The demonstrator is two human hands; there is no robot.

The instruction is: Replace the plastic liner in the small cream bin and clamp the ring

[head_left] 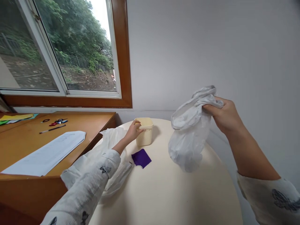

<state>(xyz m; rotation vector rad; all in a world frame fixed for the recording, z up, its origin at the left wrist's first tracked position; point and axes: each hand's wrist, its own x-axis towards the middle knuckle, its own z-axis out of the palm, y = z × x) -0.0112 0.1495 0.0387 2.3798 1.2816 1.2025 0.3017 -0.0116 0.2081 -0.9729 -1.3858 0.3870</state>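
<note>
My right hand (226, 115) grips a white plastic bag (188, 142) by its bunched top, holding it up over the right side of the round table. The bag hangs down with its rim folded over; what is inside, if anything, cannot be made out. At the far side of the table, my left hand (133, 132) pinches the left rim of a pale yellow plastic container (144, 137), which stands upright. A purple square piece (141, 158) of cloth or paper lies just in front of the container. Beneath my left forearm is another crumpled white plastic bag (112, 137), partly covered by the sleeve.
The cream round table (178, 200) meets a grey wall. On the left stands a brown wooden desk (98, 120) bearing white paper sheets (53, 153), a pen (52, 129), small items (58, 122), a black ring (45, 120) and coloured paper (17, 117). A window is above it.
</note>
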